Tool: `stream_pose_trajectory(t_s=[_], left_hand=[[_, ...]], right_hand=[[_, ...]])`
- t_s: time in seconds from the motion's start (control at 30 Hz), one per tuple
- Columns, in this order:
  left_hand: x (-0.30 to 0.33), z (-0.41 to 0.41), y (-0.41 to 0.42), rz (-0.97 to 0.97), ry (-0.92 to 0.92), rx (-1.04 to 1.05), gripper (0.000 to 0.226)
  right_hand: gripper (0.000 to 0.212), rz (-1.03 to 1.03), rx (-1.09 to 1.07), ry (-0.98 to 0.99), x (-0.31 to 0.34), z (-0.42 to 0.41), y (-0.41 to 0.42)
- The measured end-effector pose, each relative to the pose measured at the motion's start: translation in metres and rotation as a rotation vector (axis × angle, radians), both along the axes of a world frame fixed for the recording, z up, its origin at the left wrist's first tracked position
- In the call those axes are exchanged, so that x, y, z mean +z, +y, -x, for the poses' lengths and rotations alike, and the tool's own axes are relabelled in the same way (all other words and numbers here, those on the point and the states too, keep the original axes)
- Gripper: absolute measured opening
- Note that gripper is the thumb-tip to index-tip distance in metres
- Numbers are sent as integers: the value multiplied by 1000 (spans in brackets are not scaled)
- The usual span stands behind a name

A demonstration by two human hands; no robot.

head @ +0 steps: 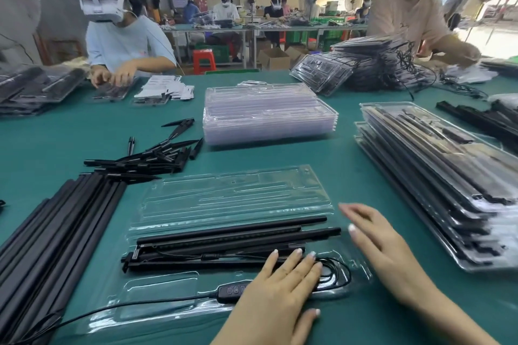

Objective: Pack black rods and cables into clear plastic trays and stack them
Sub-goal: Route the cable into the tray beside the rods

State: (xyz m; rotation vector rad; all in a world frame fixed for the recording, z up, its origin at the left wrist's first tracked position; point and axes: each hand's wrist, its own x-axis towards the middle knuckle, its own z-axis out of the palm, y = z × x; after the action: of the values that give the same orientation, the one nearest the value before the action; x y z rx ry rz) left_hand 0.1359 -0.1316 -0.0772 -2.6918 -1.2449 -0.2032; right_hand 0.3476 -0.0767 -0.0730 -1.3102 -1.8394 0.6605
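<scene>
Two bare hands are over the open clear tray near the front edge of the green bench. Left hand: fingers straight and close together, pressing flat on the coiled black cable in the tray's right-hand pocket. Right hand: fingers spread and relaxed, holding nothing, just beside the tray's right end; slightly blurred.

Black rods lie side by side, lengthwise, in the tray's near half. The inline switch sits in front of them, its cord running off toward the front left corner. The tray's lid half lies flat behind the rods.

Loose black rods in a bundle at the left edge; black spikes heaped just behind them. Stack of empty clear trays mid-bench. Stack of packed trays along the right edge. Other people work at the far edge.
</scene>
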Motion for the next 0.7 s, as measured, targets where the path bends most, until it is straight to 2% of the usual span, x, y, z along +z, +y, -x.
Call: stream_pose_trajectory(t_s=[0.17, 0.27, 0.37, 0.47, 0.57, 0.6, 0.7], left_hand=[[1, 1, -1, 12, 3, -11, 55], [4, 2, 0, 42, 15, -19, 54], [7, 3, 0, 72, 22, 1, 54], [9, 6, 0, 90, 10, 9, 55], [14, 6, -2, 142, 50, 41, 55], [13, 6, -2, 127, 59, 43, 55], [10, 6, -4, 123, 75, 58, 55]], right_hand=[[65, 458, -8, 294, 15, 23, 66], [71, 542, -74, 575, 20, 33, 88], [67, 487, -143, 713, 23, 35, 95], [41, 340, -80, 759, 31, 39, 90], [69, 186, 19, 850, 42, 37, 80], [75, 171, 72, 833, 45, 32, 77], [86, 311, 346, 473, 50, 23, 72]])
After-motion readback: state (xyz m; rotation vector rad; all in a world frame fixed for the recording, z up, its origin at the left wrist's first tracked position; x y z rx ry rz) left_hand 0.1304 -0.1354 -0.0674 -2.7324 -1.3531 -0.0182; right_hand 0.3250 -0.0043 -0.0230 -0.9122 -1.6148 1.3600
